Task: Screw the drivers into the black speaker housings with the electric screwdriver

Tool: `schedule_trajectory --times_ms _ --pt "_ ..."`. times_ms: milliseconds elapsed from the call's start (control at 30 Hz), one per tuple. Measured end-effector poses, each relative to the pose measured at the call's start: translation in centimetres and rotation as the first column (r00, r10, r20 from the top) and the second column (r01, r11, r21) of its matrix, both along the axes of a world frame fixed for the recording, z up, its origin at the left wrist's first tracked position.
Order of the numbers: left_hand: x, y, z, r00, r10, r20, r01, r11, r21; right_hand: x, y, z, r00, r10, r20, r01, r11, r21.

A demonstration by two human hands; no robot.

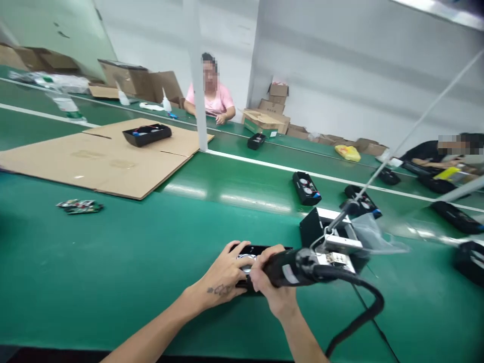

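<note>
Left hand [227, 275] presses, fingers spread, on a black speaker housing [260, 249] near the green counter's [132, 262] front edge. Right hand [270, 292] is clamped around a corded electric screwdriver [291, 267] over it. Pinning the housing flat and keeping the driver square looks wise.

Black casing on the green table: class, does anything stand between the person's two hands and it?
Nothing visible does. The left hand holds the black casing directly, and the right hand grips the electric screwdriver right over its near end. The tool's tip is hidden behind the hands.
</note>
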State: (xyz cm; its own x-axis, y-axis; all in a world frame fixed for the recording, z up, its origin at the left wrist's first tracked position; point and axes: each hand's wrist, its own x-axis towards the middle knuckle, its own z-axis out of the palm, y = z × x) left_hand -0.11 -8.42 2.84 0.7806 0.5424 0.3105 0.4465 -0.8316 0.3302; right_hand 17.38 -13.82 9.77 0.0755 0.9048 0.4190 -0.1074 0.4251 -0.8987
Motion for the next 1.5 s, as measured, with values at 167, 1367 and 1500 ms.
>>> schedule_trajectory --times_ms 167,1367,1500 --pt "-0.3 0.6 0.0 0.999 -0.030 0.009 0.030 0.999 0.021 9.8 0.3 4.8 0.810 -0.550 -0.204 0.569 0.821 0.046" --pt "-0.3 0.2 0.4 0.998 -0.022 -0.054 0.022 1.000 -0.005 6.1 0.7 1.0 0.973 -0.144 -0.179 0.138 0.989 -0.045" --pt "-0.2 0.2 1.0 0.997 -0.024 -0.069 0.023 1.000 -0.020 5.6 0.1 0.4 0.982 -0.129 -0.140 0.122 0.991 -0.057"
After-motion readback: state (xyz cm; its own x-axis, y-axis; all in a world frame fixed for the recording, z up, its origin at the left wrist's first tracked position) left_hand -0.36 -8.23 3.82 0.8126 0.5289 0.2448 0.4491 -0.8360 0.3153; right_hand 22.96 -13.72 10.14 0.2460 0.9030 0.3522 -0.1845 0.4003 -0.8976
